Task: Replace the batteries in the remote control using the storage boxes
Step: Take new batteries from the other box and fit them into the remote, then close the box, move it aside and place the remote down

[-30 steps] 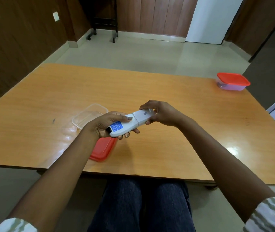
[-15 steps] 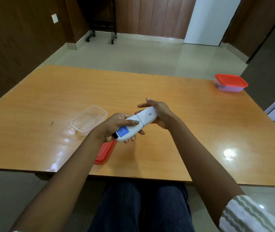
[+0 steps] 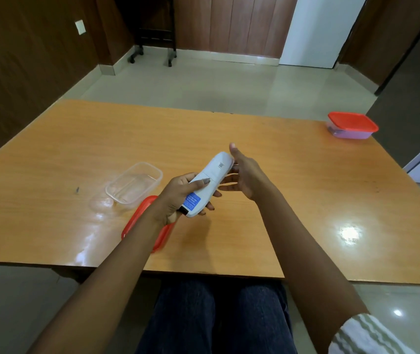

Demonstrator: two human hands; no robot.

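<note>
White plastic remote control [image 3: 207, 184] gripped in left hand [image 3: 178, 194], back side up, above the near part of the table [image 3: 76, 139], thumb pressed at the battery-cover seam, probably to slide it off. Right hand [image 3: 244, 175] open, fingers spread, cupped just beside the far end, likely to catch the cover. Clear uncovered storage box [image 3: 134, 185] near at left, red lid [image 3: 150, 226] beside it, ready for batteries. Second storage box [image 3: 351, 125], lidded, well apart at far right.
</note>
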